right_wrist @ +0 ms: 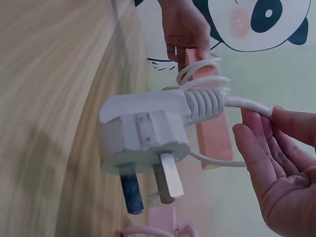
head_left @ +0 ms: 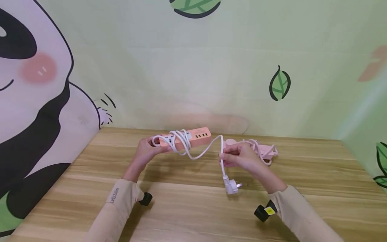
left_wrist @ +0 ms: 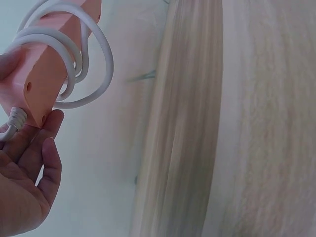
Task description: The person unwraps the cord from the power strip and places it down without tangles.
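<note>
From the head view, a pink power strip (head_left: pixel 185 138) is gripped above the table (head_left: pixel 187 205) by the left hand (head_left: pixel 148 151) — its white cable (head_left: pixel 205 153) is pinched by the right hand (head_left: pixel 242 158). At the left wrist, fingers (left_wrist: pixel 47 158) are curled round the strip's end. At the right wrist, the plug (right_wrist: pixel 145 133) hangs — fingers (right_wrist: pixel 256 143) are closed on the cable.

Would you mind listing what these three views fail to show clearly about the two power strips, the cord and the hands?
- Orange power strip: the head view shows its sockets too small to count, partly under the wrapped white cord.
- Left hand: the left wrist view cuts it off at the frame edge.
- Pink power strip: the right hand hides one end in the head view.
- Plug: one pin is dark and blurred in the right wrist view.
</note>
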Motion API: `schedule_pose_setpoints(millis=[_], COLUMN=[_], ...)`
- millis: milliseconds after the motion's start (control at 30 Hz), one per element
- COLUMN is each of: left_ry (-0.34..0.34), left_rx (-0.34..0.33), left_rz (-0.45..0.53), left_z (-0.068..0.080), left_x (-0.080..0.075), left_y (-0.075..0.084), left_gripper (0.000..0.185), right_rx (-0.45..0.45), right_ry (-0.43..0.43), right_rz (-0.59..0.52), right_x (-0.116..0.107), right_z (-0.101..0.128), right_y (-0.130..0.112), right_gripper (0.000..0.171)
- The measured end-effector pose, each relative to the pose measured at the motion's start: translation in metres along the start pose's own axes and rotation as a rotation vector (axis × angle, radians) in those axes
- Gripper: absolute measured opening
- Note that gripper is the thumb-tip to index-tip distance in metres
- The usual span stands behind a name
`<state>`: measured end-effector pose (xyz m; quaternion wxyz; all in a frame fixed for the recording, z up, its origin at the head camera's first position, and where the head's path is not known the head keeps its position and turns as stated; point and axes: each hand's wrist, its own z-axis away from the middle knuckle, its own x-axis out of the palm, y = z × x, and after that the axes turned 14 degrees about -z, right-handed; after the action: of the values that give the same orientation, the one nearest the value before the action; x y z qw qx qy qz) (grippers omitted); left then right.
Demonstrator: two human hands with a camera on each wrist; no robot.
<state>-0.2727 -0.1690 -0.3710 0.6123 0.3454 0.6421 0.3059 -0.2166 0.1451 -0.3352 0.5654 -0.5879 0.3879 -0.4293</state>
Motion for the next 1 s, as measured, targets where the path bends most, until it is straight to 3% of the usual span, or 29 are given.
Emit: schedule_pose_setpoints(millis=[400,733,1000], left_ry=[-0.022,-0.041,-0.075], left_rx=[-0.003,0.018,0.022], left_rz=[-0.015,-0.013,-0.003], left_z=[0.002,0.003,0.005], left_x=[-0.001,0.0,0.0], left_y=[0.001,-0.003,-0.005], left_gripper=[0.053,0.056,0.057], right_rx=[-0.069,-0.085,-0.08], right_ry=[-0.007,-0.008,0.084], right_rz=[0.16,0.154,0.181], right_x=[0.004,0.003,0.001], right_z=[0.01,0.008,0.003], right_y=[-0.025,-0.048,-0.056], right_gripper=[0.024,0.028,0.027])
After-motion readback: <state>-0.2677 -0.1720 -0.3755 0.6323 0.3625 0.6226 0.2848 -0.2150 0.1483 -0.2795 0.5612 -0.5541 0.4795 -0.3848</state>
